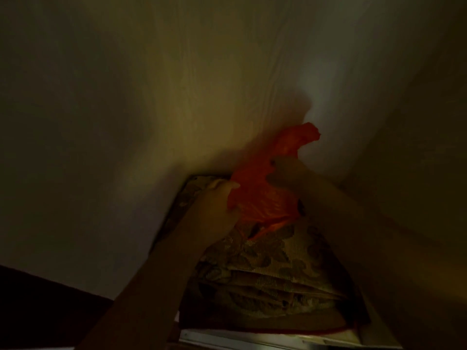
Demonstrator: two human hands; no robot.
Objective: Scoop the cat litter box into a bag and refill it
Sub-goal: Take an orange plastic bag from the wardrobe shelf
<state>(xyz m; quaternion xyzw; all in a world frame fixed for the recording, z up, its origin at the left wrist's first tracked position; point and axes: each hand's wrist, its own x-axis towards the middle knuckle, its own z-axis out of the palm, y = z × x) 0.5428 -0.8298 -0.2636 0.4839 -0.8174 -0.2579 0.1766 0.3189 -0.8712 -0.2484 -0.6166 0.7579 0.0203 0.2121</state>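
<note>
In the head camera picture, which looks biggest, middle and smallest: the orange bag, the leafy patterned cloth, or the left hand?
1. Leafy patterned cloth
2. Orange bag
3. Left hand, which grips the bag

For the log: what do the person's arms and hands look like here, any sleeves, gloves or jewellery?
Both forearms are bare as far as the dim, blurred frame shows: no sleeves visible. The left hand and right hand appear ungloved. Any rings, watch or markings are too dark to make out.

A thin orange plastic bag, crumpled and partly bunched, is held up between both hands: left hand grips its near edge, right hand its upper side.
</note>
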